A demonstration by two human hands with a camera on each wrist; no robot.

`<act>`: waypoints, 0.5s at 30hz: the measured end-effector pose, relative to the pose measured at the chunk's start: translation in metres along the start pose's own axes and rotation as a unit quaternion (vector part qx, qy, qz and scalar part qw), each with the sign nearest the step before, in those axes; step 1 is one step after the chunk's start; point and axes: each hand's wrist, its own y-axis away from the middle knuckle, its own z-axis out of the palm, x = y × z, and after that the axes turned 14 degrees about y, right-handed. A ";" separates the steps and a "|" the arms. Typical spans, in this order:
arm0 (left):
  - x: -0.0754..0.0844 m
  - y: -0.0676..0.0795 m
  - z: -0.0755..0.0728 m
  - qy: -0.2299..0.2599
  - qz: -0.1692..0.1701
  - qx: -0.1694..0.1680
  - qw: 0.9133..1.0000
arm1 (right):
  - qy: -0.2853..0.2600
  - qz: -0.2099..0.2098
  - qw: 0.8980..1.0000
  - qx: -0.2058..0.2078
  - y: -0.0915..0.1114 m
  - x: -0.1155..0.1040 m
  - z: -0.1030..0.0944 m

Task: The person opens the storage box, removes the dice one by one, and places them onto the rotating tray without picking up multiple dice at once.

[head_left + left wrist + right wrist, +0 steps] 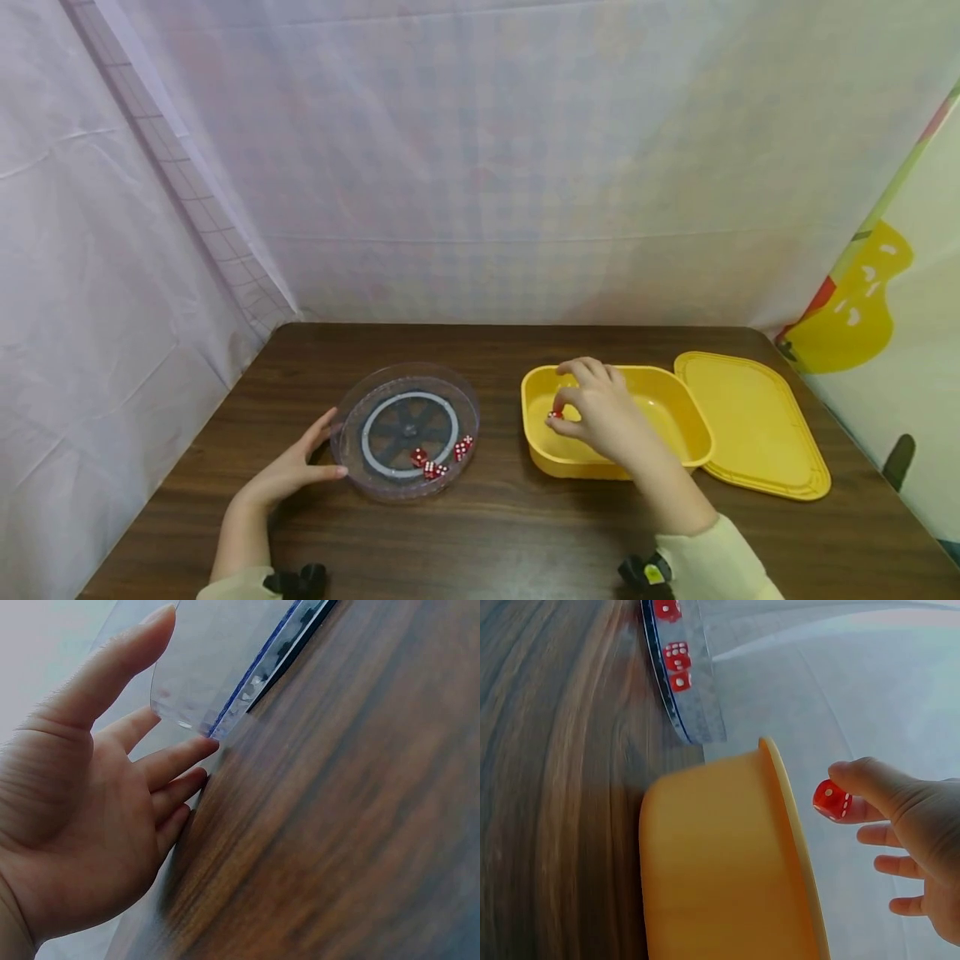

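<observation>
Between thumb and index finger, my right hand [600, 410] pinches a red die [832, 799] with white pips, held over the yellow container [667, 421]. In the right wrist view the die is above the container's rim, and the other fingers are spread apart. My left hand [288, 471] rests against the left side of a round clear dish [352, 479], thumb and fingers extended along its wall. Several red dice [435, 470] lie in the dish toward its near right side, over a pale ring and dark spoked pattern.
A flat yellow lid [765, 425] lies on the right of the brown wooden table [495, 533], partly behind the container. White curtains [465, 167] hang behind the table and on its left. Dark bands with devices sit at both sleeves.
</observation>
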 end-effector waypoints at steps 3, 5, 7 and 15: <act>0.001 0.000 0.001 -0.003 -0.004 0.000 1.000 | 0.002 -0.006 1.000 -0.005 -0.003 -0.005 0.001; 0.001 0.000 0.001 -0.005 -0.006 -0.001 1.000 | 0.004 -0.012 1.000 -0.006 -0.006 -0.009 0.002; 0.000 0.000 0.001 -0.007 -0.007 -0.001 1.000 | 0.006 -0.018 1.000 -0.007 -0.008 -0.012 0.002; 0.000 0.000 0.001 -0.009 -0.006 0.003 1.000 | 0.019 -0.040 0.999 -0.008 -0.019 -0.026 0.001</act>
